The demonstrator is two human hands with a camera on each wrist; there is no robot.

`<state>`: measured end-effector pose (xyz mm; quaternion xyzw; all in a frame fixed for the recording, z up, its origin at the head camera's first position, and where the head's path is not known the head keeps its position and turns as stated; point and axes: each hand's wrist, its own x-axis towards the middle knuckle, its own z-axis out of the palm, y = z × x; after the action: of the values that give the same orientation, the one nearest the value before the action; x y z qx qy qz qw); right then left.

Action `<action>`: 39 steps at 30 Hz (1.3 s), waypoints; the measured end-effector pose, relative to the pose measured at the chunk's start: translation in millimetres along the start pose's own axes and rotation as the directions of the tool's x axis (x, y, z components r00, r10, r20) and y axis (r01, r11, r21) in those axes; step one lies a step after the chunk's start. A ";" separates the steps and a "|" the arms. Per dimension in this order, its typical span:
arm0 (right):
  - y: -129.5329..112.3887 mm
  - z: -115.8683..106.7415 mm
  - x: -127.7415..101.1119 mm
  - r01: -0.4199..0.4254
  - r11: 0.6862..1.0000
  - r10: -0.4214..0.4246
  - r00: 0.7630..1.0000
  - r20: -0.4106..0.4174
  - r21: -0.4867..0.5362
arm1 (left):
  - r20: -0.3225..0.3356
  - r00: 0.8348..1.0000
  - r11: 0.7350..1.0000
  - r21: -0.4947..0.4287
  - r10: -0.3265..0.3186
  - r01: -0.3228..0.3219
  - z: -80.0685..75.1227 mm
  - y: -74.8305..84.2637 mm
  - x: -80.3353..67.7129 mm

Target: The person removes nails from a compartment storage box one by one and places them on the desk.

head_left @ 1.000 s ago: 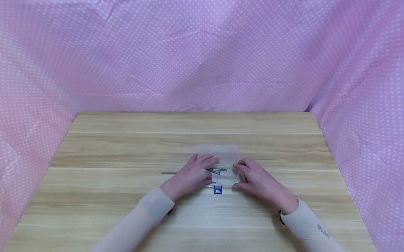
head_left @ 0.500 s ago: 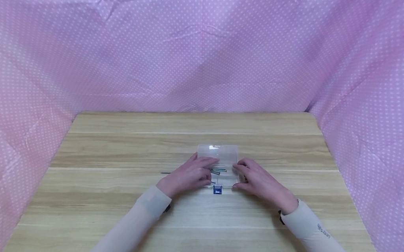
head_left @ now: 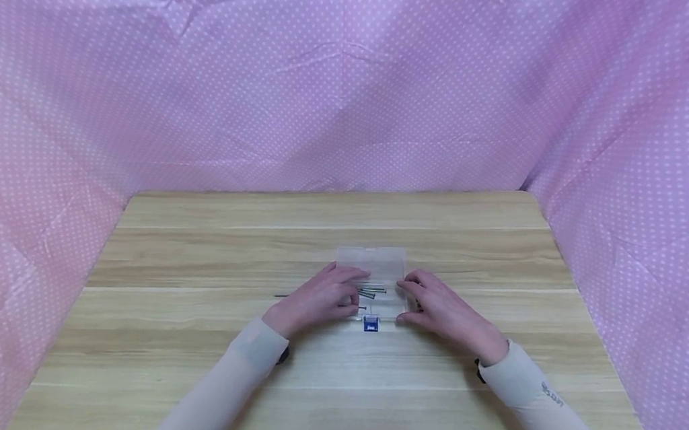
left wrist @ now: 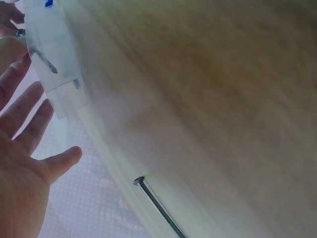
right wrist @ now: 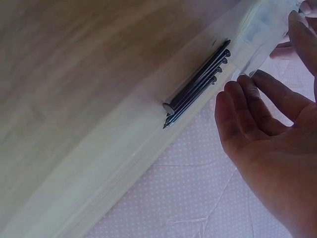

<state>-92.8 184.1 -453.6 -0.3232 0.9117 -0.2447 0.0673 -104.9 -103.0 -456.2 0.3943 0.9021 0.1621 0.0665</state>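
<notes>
A clear plastic box (head_left: 387,309) lies on the table with its lid (head_left: 386,259) folded back and a blue latch (head_left: 371,324) in front. Several nails (head_left: 376,290) rest inside. My left hand (head_left: 320,297) reaches over the box's left side, thumb and index finger pinching a nail (head_left: 364,308) whose end sticks out past the fingertips; its other fingers spread toward the lid. Through the wall in the left wrist view shows a nail (left wrist: 47,62). My right hand (head_left: 443,307) grips the box's right side, thumb at the front corner and index finger farther back.
Left of the box a single nail (left wrist: 156,201) lies on the wooden table (head_left: 331,389). Several thick nails (right wrist: 198,82) lie together right of the box, mostly hidden by my right hand in the head view. Pink dotted cloth (head_left: 341,107) surrounds the table.
My left hand has drawn back slightly to the left, uncovering more of the nails in the box. The nail at its fingertips has shifted a little with it. My right hand stays put.
</notes>
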 end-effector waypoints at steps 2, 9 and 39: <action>-0.1 0.1 0.2 -0.004 1.000 0.004 1.000 0.003 0.001 | -0.011 1.000 1.000 0.016 0.002 -0.002 -1.2 -0.1 -0.9; -0.2 0.2 0.2 -0.007 1.000 0.007 1.000 0.004 0.000 | -0.079 0.997 1.000 0.017 -0.003 0.004 -8.5 0.7 -4.3; -0.4 0.9 -1.4 0.000 1.000 0.000 1.000 -0.006 0.005 | -0.214 0.976 0.999 -0.012 -0.039 0.037 -21.7 2.6 -32.3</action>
<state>-91.2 184.4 -454.3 -0.3224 0.9112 -0.2478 0.0654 -86.5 -130.2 -435.2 0.3570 0.9108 0.2059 -0.0262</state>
